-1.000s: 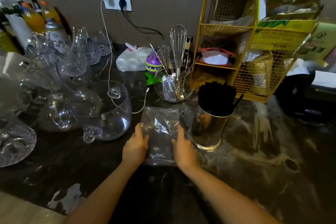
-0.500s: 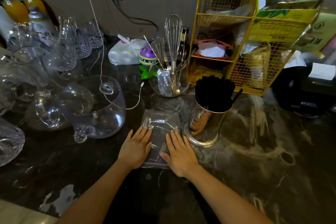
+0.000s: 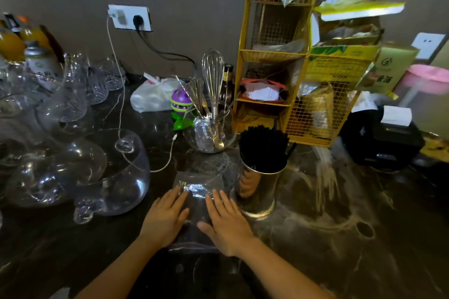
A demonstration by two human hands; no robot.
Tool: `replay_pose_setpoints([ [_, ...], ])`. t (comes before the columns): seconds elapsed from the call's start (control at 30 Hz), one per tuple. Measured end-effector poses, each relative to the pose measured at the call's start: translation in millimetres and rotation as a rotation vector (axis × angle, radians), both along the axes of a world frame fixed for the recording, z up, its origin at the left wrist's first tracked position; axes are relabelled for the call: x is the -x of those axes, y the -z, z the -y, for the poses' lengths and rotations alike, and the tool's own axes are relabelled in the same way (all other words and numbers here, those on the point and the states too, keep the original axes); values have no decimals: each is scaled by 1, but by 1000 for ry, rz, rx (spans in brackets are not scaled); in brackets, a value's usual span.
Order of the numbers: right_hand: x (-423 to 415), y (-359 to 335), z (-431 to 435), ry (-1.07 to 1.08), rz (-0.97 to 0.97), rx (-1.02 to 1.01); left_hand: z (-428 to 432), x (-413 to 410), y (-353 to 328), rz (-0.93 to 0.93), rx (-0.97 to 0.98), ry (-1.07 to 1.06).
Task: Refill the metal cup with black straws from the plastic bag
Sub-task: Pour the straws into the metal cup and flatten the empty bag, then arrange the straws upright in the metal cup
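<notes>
A shiny metal cup stands on the dark marble counter, packed with black straws that stick up above its rim. Just left of the cup a clear plastic bag lies flat and looks empty. My left hand and my right hand rest palm down on the bag, side by side, fingers stretched out and slightly apart. Neither hand holds anything. My right hand is close to the cup's base without touching it.
Several glass bowls and jugs crowd the left side. A glass holder with a whisk and spoons stands behind the bag, beside a white charging cable. A yellow wire rack and a black receipt printer stand at the back right.
My hands went from holding the bag's sides to lying flat on top of it, pressing it onto the counter. They have since slid slightly toward me along the bag.
</notes>
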State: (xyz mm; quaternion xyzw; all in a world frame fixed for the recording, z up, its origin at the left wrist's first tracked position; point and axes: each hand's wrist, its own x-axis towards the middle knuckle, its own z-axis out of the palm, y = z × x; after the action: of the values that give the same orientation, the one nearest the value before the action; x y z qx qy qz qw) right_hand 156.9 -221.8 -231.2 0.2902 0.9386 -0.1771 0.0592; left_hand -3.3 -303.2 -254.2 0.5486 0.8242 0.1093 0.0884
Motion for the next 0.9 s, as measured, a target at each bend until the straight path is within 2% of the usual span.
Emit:
replay_pose_setpoints([
  [0.17, -2, -63, -2, -30, -261, 30, -27, -9, -49, 69, -218, 33],
  [0.33, -20, -133, -8, -32, -524, 5, -55, -30, -123, 169, -480, 164],
  [0.53, -65, -190, -38, 56, -742, -88, -96, -61, -198, 390, -563, 278],
  [0.6, -79, -198, -53, 124, -774, -107, -111, -69, -214, 456, -534, 323],
  [0.77, -103, -195, -87, 338, -708, -7, -147, -79, -231, 574, -226, 422],
  [0.9, -106, -176, -101, 428, -605, 96, -163, -80, -230, 495, -72, 517],
])
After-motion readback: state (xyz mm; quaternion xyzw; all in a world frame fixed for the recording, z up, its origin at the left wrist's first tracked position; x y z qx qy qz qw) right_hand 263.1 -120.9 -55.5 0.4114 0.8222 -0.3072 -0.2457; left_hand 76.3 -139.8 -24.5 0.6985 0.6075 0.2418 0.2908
